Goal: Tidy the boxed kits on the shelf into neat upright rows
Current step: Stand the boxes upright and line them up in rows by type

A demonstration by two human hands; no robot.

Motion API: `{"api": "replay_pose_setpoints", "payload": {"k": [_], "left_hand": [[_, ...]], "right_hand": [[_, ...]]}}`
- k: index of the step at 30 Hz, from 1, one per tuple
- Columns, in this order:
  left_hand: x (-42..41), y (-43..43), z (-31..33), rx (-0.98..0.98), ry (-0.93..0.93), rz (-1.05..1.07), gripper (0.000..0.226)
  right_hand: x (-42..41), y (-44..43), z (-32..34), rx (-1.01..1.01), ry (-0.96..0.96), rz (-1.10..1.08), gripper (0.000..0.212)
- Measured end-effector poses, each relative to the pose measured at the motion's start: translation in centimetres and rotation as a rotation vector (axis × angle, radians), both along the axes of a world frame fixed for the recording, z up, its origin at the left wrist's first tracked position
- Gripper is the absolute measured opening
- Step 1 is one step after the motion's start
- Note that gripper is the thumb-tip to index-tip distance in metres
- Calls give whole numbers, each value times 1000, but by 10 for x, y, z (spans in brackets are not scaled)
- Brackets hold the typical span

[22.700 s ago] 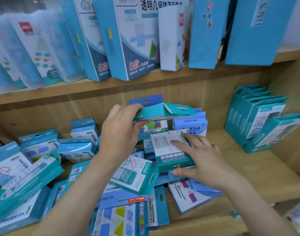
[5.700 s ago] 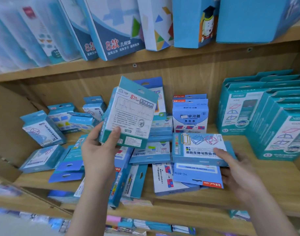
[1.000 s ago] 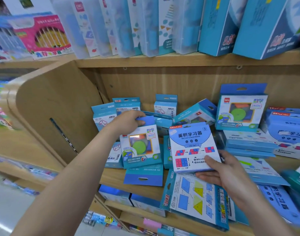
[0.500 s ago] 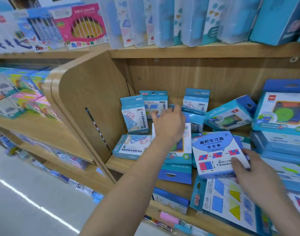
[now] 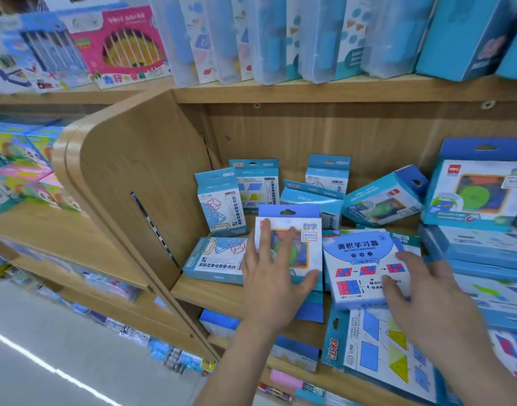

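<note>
Blue boxed kits lie jumbled on the wooden shelf (image 5: pixel 213 293). My left hand (image 5: pixel 273 281) presses flat on the front of a kit with a green disc picture (image 5: pixel 308 244), which stands tilted; the thumb lies along its lower edge. My right hand (image 5: pixel 424 291) grips a white and blue kit with red and blue squares (image 5: pixel 358 263), thumb on its front, fingers at its right edge. Behind stand three small upright kits (image 5: pixel 220 200), (image 5: pixel 255 183), (image 5: pixel 329 172). One kit (image 5: pixel 214 259) lies flat at the left.
A curved wooden side panel (image 5: pixel 128 186) closes the shelf's left end. A tilted box (image 5: pixel 381 200), a larger green-disc box (image 5: pixel 480 191) and a flat stack (image 5: pixel 485 254) fill the right. A big flat kit (image 5: pixel 383 356) overhangs the front edge. Clear cases (image 5: pixel 251 39) stand above.
My left hand has slid from the top of the green-disc kit down onto its front. My right hand still holds the squares kit. The view has moved closer.
</note>
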State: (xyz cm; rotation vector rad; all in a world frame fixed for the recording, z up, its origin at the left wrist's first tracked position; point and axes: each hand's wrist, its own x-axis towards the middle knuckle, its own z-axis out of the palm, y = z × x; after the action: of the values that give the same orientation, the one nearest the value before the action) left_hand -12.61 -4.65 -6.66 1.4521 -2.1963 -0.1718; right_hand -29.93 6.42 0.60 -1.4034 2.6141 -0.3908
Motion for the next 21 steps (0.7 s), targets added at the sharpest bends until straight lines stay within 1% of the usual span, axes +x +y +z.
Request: {"api": "replay_pose_setpoints", "payload": {"k": [4,7,11,15,18,21], "left_hand": [[4,2,-1,-40,30,-66,69],[5,8,2,8,54,-107,67],[4,14,6,81,34,-96,68],[4,14,12,16,44,-82,64],[5,13,18,15,82,-69,55],[7,11,25,28,136,-67,50]], "right_hand": [[1,2,1,-2,43,5,48],[-1,4,2,-12,49,7,48],[-5,7,2,-18,48,22,49],[-12,7,5,-42,-11,61,49],[-20,5,7,-130,-70,107,47],[-26,1,4,-271,-126,194,41]]}}
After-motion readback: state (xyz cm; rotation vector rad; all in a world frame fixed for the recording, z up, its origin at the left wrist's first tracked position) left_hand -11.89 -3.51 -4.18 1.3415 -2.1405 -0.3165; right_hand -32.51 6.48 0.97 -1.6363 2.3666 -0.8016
